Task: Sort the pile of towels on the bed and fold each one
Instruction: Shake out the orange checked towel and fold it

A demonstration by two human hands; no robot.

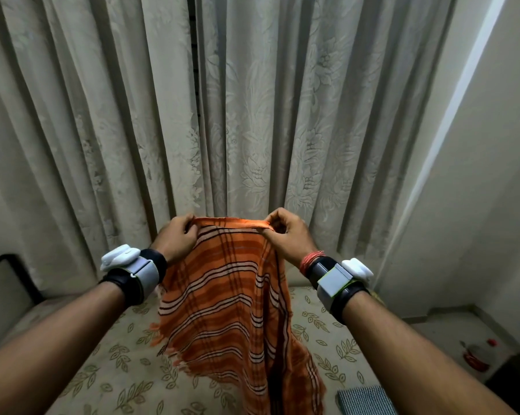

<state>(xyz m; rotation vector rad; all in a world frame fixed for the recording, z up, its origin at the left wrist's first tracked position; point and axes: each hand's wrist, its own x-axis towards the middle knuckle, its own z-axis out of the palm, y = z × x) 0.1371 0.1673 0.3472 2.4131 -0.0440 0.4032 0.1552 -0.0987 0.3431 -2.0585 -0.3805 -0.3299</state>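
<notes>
Orange towel (pixel 223 310), checked with dark and pale stripes, is cut off by the lower frame edge, so its bottom hem cannot be seen. It is held hanging above the leaf-patterned bed (pixel 127 354). Its top edge is pinched by the left hand (pixel 176 239) and the right hand (pixel 285 235), fingers curled. A pale curtain (pixel 252 115) is seen behind.

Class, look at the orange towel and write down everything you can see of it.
The orange towel is thin woven cloth, checked with dark and pale stripes, with a plain orange top edge and a short fringe at lower left. It hangs in loose folds over the leaf-print bed. The left hand pinches one top corner and the right hand the other, with the top edge stretched between them. Its lower end runs out of frame.
</notes>
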